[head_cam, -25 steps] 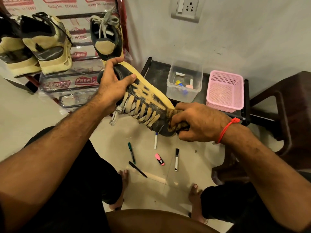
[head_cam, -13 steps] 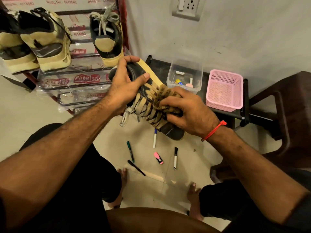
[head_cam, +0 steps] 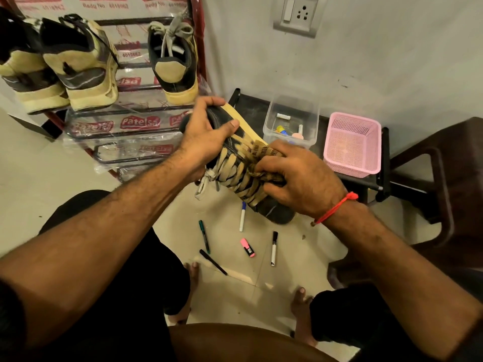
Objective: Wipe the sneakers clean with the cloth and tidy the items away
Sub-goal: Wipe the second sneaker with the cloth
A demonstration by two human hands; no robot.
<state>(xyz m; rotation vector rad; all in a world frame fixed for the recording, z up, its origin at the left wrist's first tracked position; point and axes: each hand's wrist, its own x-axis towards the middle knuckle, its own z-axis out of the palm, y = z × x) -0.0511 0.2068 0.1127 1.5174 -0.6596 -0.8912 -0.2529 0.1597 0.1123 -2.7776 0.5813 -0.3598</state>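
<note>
Pale floor tiles (head_cam: 78,178) lie below us. We grip the black-and-tan sneaker (head_cam: 235,142) by its heel with our left hand (head_cam: 206,137), while our right hand (head_cam: 300,176) clutches the patterned cloth (head_cam: 264,152) against its laces. Wiping seems midway; markers (head_cam: 274,248) remain scattered.

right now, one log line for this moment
left hand grips sneaker heel | right hand presses cloth on laces | markers on floor
</note>
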